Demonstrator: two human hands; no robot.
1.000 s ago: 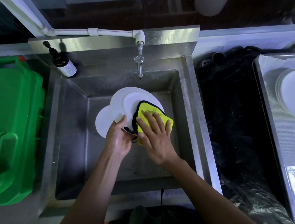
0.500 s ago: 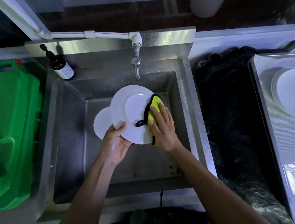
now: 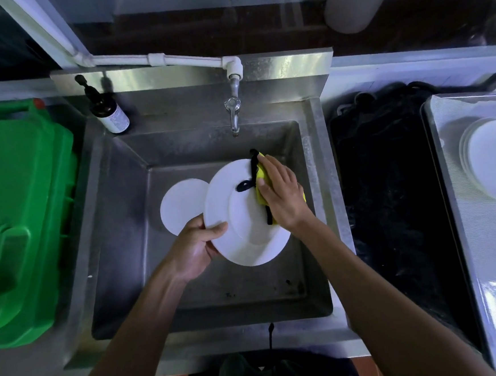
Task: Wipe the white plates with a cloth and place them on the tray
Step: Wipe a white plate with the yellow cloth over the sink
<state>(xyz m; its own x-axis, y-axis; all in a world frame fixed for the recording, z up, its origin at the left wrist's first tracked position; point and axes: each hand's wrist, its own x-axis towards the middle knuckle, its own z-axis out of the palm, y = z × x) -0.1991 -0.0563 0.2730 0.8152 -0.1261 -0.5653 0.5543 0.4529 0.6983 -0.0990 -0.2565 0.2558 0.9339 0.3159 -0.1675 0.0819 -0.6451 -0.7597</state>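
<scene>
My left hand (image 3: 196,245) grips the plate (image 3: 243,218) by its lower-left rim. My right hand (image 3: 281,194) presses the cloth (image 3: 259,172) flat on its upper-right edge. The tray (image 3: 461,200) lies well off to my right, so that hand's nearer.

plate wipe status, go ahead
Left hand grips plate by its rim over the sink. Right hand presses yellow cloth on it. Second plate waits behind. Tray unobstructed.

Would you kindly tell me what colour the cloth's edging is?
Black edging on a yellow cloth, pressed on the plate by the right hand; head view.
</scene>
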